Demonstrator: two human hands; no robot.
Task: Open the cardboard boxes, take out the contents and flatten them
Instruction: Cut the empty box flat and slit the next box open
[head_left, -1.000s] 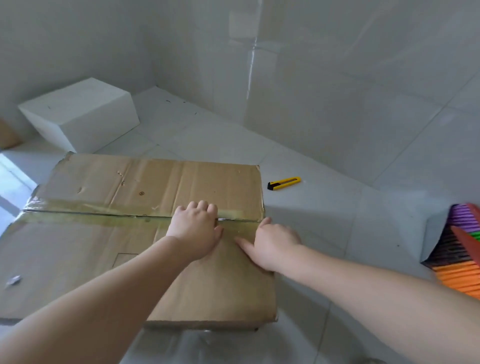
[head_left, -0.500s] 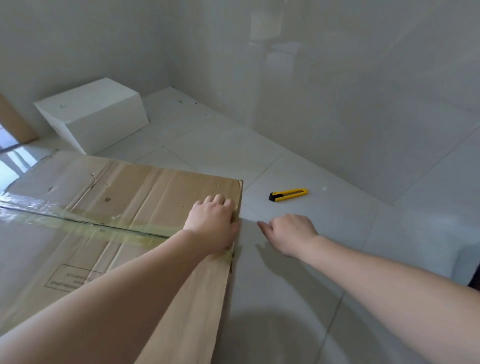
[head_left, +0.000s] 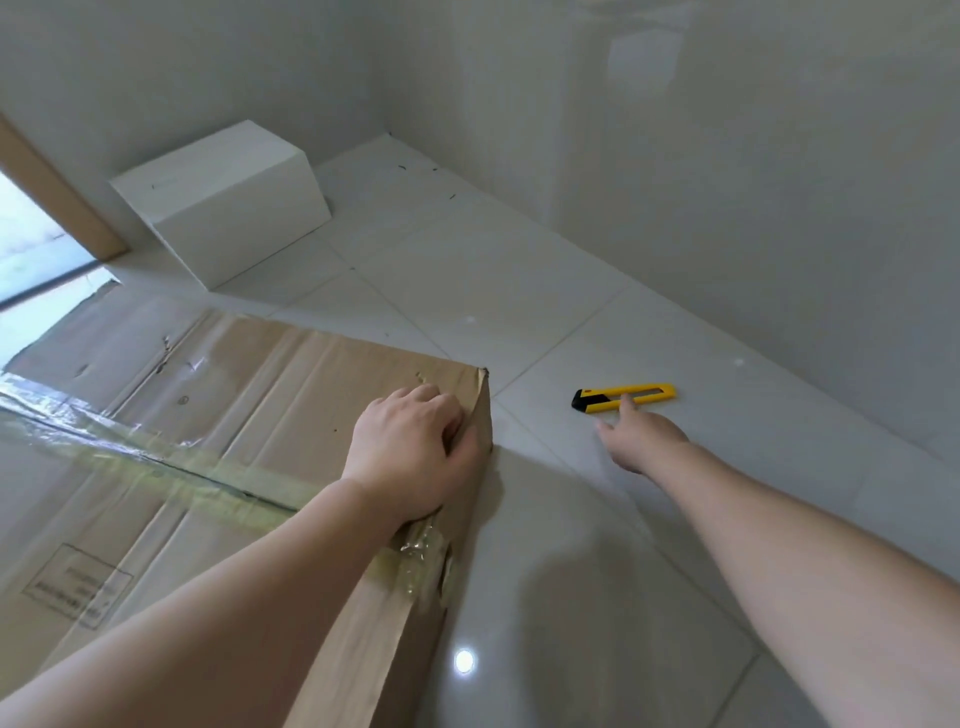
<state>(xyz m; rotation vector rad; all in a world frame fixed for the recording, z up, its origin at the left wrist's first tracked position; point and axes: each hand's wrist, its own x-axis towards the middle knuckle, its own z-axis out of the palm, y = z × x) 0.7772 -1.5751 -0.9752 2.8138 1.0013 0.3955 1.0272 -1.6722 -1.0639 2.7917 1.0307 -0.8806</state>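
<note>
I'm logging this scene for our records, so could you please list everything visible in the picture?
cardboard box: one, brown, taped shut, lower left on the floor
utility knife: one, yellow and black, on the floor right of the box
white block: one, white, far left by the wall
floor: white glossy tiles
left hand: one, grips the box's right edge
right hand: one, fingers extended, a fingertip at the knife

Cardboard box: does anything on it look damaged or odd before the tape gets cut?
Yes. The cardboard box is worn: its clear tape is wrinkled and peeling at the right edge, where the cardboard is torn below the left hand. The top panel shows creases and small dents. The seam is still taped.
</note>
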